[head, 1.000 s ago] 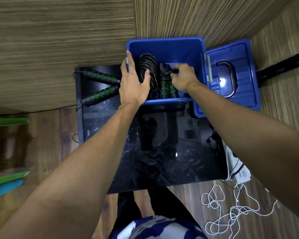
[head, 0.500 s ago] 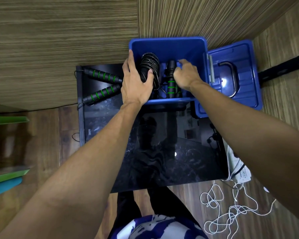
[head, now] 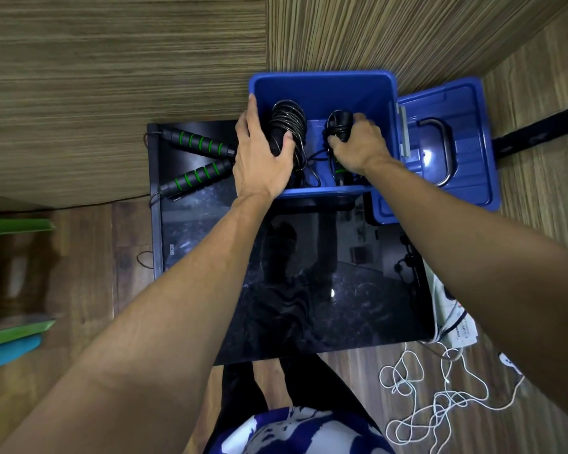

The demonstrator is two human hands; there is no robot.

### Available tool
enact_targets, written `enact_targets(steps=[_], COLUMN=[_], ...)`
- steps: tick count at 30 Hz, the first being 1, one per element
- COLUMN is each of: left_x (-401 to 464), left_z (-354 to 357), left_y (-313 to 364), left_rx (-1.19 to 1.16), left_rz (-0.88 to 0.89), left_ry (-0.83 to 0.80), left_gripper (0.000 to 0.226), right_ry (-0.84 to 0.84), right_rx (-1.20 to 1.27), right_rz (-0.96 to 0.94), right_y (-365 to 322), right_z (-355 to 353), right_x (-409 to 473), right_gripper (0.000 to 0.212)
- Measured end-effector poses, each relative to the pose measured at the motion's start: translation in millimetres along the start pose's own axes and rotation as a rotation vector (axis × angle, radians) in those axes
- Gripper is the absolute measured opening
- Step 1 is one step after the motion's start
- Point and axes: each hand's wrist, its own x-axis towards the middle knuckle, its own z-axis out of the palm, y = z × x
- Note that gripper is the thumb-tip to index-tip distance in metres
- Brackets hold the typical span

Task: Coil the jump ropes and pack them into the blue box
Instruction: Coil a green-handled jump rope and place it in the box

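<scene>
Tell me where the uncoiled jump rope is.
Its two green-banded handles lie crossed on the black table, left of the blue box, beside the left hand.
</scene>
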Motion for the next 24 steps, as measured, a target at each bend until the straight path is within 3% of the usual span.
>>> enact_targets(steps=[7, 13, 24], left_x=[0, 1, 2], left_z=[1, 2, 2], left_y=[-1, -3, -3], left_rx=[-0.016, -0.012, -0.010], left_rz=[0.001, 0.009, 0.014], left_ry=[0.002, 0.005, 0.020], left_gripper=[0.080, 0.081, 0.081], right_ry=[0.095, 0.262, 0.228], right_rx=[-0.159, -0.379, -0.342], right_rz=[-0.041, -0.114, -0.150], right_y=[-4, -16, -14], right_z=[5, 3, 1], right_x=[-6, -13, -14], right_gripper=[0.064, 0.055, 0.044])
